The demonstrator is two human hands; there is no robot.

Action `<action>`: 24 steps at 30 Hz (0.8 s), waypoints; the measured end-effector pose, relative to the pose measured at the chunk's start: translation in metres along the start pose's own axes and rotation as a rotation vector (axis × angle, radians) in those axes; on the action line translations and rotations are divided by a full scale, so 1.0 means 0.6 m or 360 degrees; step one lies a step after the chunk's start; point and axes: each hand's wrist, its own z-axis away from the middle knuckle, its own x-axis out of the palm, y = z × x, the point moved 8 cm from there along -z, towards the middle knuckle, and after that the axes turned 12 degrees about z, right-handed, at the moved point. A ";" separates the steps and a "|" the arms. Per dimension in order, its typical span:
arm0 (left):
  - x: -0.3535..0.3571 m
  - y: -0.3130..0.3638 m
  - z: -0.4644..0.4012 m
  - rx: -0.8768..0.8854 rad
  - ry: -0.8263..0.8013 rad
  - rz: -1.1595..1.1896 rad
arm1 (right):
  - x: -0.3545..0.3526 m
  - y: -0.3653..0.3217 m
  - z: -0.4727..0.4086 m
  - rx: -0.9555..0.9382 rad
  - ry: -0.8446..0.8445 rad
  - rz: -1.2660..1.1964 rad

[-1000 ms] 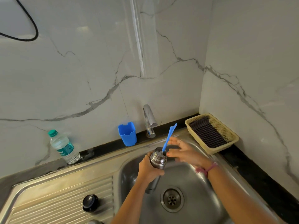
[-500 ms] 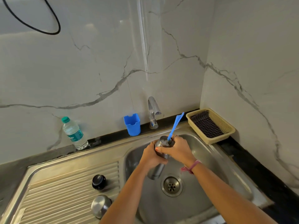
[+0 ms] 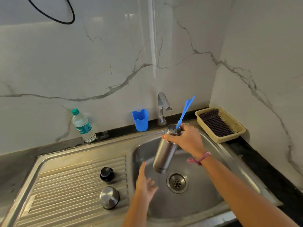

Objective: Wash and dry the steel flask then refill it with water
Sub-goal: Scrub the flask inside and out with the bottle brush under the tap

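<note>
Left hand (image 3: pixel 145 184) off flask (image 3: pixel 165 151) — now free.

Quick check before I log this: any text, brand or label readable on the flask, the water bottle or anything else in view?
Steel flask: small dark print near the base, possibly "MILTON", too blurred to confirm.
Plastic water bottle: teal label with white script, too small and blurred to read.
Blue cup, basket, black cap, steel cap: no text visible.
</note>
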 end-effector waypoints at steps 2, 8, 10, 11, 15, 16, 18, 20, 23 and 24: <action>0.005 -0.044 -0.001 -0.0241 -0.0026 0.0477 | -0.009 -0.015 -0.002 -0.0018 0.0013 0.0022; 0.101 -0.075 0.048 -0.0277 -0.0234 0.1210 | -0.030 -0.039 -0.009 0.0005 0.0086 0.0072; 0.124 -0.055 0.053 -0.0104 -0.0261 0.1271 | -0.030 -0.036 -0.008 0.0020 0.0109 0.0038; 0.132 -0.046 0.057 -0.0032 -0.0257 0.1299 | -0.029 -0.034 -0.007 0.0031 0.0107 0.0016; 0.155 -0.023 0.065 0.0110 -0.0144 0.1392 | -0.024 -0.009 -0.003 0.0134 0.0105 -0.0103; 0.158 -0.019 0.064 0.0115 -0.0077 0.1405 | -0.020 -0.004 0.001 0.0153 0.0091 -0.0135; 0.162 -0.011 0.065 0.0117 0.0096 0.1448 | -0.010 0.000 0.008 0.0168 0.0049 -0.0174; 0.163 -0.002 0.066 0.0065 0.0227 0.1459 | -0.001 0.005 0.014 0.0211 -0.0049 -0.0326; 0.152 0.011 0.062 -0.0027 0.0342 0.1410 | 0.012 0.020 0.025 0.0295 -0.0538 -0.0840; 0.146 0.014 0.060 -0.0051 0.0370 0.1373 | 0.006 0.028 0.031 0.0269 -0.0681 -0.0910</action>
